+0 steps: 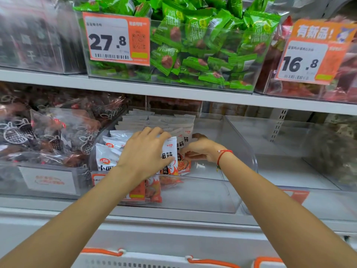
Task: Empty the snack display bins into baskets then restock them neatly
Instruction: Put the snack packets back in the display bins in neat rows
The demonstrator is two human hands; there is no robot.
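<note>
Both hands in clear bin (239, 144), left side. Left hand (146, 151) grips white packets (171, 151); right hand (201, 149) pinches same stack. Packets look light, crinkly, kinda slippery, so probably squeeze flat faces, not edges.

Bare forearms, sleeveless in view; thin red string bracelet (224, 154) on right wrist.

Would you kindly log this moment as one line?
phase: restocking | left hand: grips white snack packets | right hand: steadies packets | clear bin: part filled
</note>
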